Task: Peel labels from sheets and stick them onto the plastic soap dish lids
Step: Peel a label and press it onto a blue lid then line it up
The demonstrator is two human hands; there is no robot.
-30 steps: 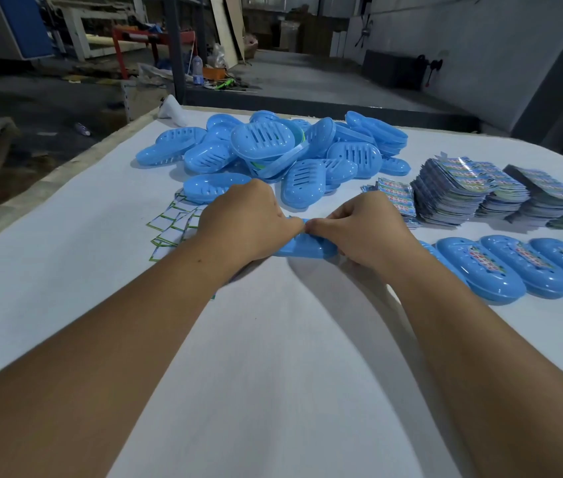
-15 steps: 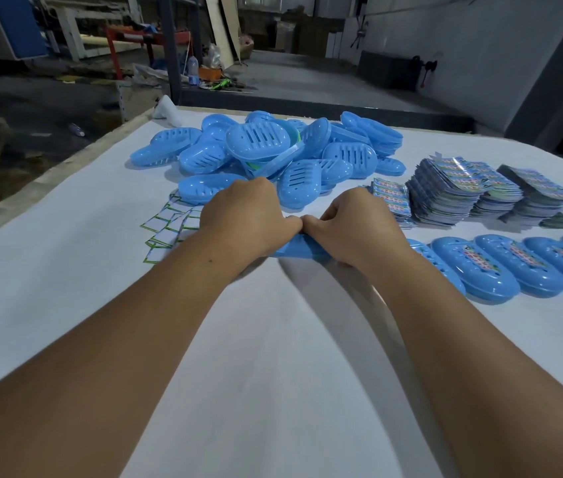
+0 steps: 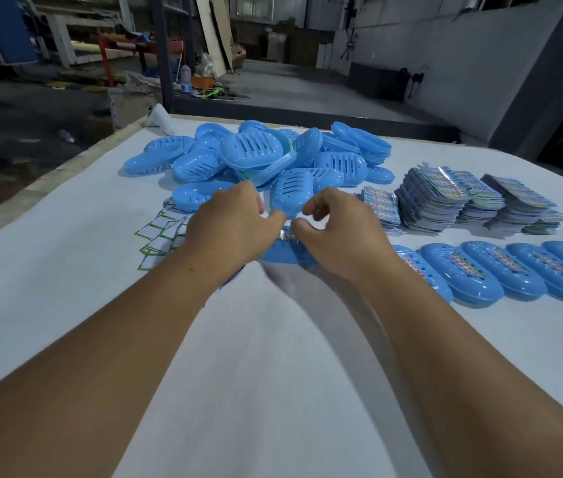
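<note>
Label (image 3: 285,233) now showing on lid (image 3: 280,251), fingers (image 3: 311,208) lifted

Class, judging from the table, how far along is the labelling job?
Done: a row of labelled lids lies at right. In hand: both hands, left and right, work a label onto one lid. Left: the pile and label stacks.

Two hands over blue lid (image 3: 282,251), lid pile (image 3: 259,157), label stacks (image 3: 445,198)

Blue lid (image 3: 283,251) and its label (image 3: 286,233) mostly hidden under both hands.
</note>
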